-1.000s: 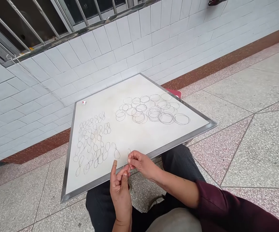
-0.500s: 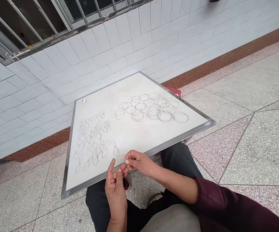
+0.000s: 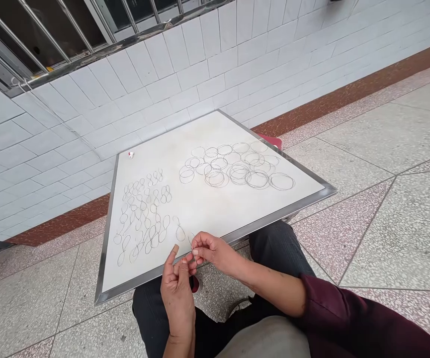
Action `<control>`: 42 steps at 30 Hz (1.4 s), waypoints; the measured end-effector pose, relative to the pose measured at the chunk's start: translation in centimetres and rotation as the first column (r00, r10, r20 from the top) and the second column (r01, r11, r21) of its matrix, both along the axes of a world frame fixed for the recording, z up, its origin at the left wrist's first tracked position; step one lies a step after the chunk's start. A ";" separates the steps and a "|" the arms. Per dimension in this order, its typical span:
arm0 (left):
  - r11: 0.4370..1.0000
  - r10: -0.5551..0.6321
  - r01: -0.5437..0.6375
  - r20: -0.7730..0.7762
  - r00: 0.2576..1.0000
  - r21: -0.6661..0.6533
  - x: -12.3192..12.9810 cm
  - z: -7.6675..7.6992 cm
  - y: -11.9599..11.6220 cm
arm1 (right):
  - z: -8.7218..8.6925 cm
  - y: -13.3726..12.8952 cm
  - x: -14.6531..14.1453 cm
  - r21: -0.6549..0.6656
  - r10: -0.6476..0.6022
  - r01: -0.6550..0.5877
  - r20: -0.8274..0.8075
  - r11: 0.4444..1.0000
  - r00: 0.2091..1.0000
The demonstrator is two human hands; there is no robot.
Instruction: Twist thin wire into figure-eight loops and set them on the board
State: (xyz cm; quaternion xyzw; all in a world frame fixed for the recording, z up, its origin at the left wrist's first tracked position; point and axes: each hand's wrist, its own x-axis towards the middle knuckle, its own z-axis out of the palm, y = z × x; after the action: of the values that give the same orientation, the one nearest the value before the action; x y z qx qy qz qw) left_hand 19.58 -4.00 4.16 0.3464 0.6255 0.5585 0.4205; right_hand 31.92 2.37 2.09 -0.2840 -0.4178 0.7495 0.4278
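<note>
Between my hands, over the near edge of the white table (image 3: pixel 200 214), is a thin wire loop (image 3: pixel 195 258). My right hand (image 3: pixel 211 252) pinches it between thumb and fingers. My left hand (image 3: pixel 179 286) grips its lower part with thumb and fingers, while the index finger, with a tan wrap on its tip, points up. How the wire runs inside the fingers is mostly hidden. Just beyond my hands a twisted wire loop (image 3: pixel 180 233) lies on the table. Several figure-eight wire loops (image 3: pixel 151 238) lie in rows to the left.
Several round wire rings (image 3: pixel 256 179) overlap on the table's right half. A small white and red object (image 3: pixel 131 155) sits near the far left corner. The metal table rim (image 3: pixel 136 284) runs above my knees. A tiled wall (image 3: pixel 185 79) stands behind, and a red stool-like thing (image 3: pixel 272 141) shows beyond the right edge.
My hands remain together on the wire loop, with the right fingers shifted slightly and the loop turned a little. The whole view has moved slightly.
</note>
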 end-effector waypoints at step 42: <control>0.999 -0.038 0.040 -0.135 0.990 0.016 0.4 0.7 0.3 | -0.3 -0.3 -0.2 0.117 -0.116 0.113 0.019 0.987 0.993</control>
State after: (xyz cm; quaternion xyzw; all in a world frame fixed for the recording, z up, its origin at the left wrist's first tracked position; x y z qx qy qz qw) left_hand 20.01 -3.74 4.85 0.3995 0.6404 0.5313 0.3847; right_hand 31.67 2.08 1.80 -0.2917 -0.4489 0.6947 0.4804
